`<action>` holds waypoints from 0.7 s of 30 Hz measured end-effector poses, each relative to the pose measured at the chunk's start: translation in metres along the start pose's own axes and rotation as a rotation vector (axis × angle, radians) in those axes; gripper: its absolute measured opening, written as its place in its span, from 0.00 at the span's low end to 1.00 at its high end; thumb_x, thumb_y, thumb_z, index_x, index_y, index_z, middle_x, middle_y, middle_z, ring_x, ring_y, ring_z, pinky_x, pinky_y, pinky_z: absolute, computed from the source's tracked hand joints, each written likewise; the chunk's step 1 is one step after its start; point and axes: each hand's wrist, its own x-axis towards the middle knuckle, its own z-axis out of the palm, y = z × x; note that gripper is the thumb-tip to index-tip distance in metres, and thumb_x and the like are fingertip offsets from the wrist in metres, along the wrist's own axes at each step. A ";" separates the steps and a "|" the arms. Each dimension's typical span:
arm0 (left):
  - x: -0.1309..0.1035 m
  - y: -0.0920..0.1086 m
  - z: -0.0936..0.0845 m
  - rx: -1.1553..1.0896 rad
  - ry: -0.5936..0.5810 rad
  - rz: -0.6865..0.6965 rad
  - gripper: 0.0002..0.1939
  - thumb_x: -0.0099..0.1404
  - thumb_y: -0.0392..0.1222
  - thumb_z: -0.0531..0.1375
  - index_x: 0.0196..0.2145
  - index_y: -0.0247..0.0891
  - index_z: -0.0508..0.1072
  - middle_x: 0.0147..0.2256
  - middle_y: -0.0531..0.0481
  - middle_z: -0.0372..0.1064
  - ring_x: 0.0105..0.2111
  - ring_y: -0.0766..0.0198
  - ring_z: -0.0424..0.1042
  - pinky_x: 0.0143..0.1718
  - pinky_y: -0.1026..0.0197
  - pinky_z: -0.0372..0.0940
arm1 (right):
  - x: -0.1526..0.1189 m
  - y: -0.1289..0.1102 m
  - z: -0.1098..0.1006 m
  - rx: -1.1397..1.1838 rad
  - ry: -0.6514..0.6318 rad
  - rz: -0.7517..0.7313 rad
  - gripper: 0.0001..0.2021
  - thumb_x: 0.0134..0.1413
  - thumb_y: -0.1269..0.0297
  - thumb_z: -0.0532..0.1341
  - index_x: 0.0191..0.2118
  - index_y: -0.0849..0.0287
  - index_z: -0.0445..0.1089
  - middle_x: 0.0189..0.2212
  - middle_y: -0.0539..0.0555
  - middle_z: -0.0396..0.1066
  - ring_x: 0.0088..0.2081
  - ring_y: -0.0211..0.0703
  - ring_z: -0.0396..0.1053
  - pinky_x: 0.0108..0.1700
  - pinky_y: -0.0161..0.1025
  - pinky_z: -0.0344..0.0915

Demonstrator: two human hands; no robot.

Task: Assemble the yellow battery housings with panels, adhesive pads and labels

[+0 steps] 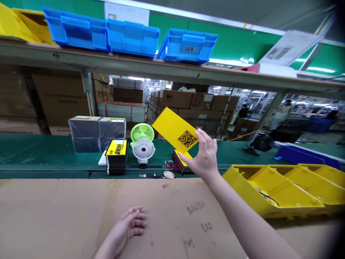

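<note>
A yellow card (172,126) printed with a QR code is gripped at its right end by my right hand (203,154), raised and tilted above the bench. Beneath it, partly covered by my hand, lies another yellow-topped stack (185,158) beside some dark red cords (174,163). My left hand (130,223) hovers low over, or rests on, the cardboard sheet (67,212); its fingers are loosely curved, slightly apart, and hold nothing. Further back stands a stack of yellow-and-black printed cards (117,153).
A white fan (143,149) and a green fan (142,133) stand behind the cardboard. Grey wrapped blocks (84,131) sit at the left. Yellow bins (272,187) flank my right arm. Blue bins (188,46) line the overhead shelf. People are in the far background.
</note>
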 end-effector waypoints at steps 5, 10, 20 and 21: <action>-0.015 0.002 0.010 0.115 -0.067 0.071 0.24 0.57 0.46 0.61 0.50 0.37 0.65 0.44 0.40 0.67 0.40 0.57 0.70 0.39 0.56 0.62 | -0.030 -0.049 -0.050 0.431 -0.087 -0.096 0.47 0.41 0.54 0.64 0.63 0.53 0.37 0.62 0.55 0.45 0.62 0.57 0.45 0.62 0.52 0.45; -0.037 -0.001 0.008 -0.140 -0.329 0.214 0.33 0.48 0.45 0.65 0.53 0.43 0.64 0.53 0.43 0.63 0.55 0.47 0.57 0.51 0.48 0.55 | -0.107 -0.094 -0.045 0.833 -0.489 0.036 0.47 0.36 0.59 0.67 0.62 0.51 0.43 0.61 0.55 0.48 0.61 0.55 0.48 0.62 0.50 0.47; -0.065 0.012 -0.013 -0.372 -0.192 0.340 0.41 0.48 0.52 0.64 0.58 0.45 0.55 0.58 0.47 0.57 0.61 0.47 0.48 0.60 0.50 0.42 | -0.192 -0.113 -0.014 0.924 -1.063 0.274 0.57 0.26 0.49 0.71 0.64 0.49 0.40 0.63 0.58 0.44 0.63 0.54 0.42 0.63 0.54 0.42; -0.065 0.013 -0.011 -0.377 -0.182 0.323 0.41 0.49 0.52 0.63 0.59 0.44 0.55 0.58 0.46 0.58 0.60 0.47 0.49 0.60 0.50 0.43 | -0.188 -0.114 -0.013 0.916 -1.078 0.246 0.60 0.22 0.48 0.72 0.64 0.50 0.40 0.64 0.58 0.42 0.64 0.56 0.39 0.63 0.55 0.40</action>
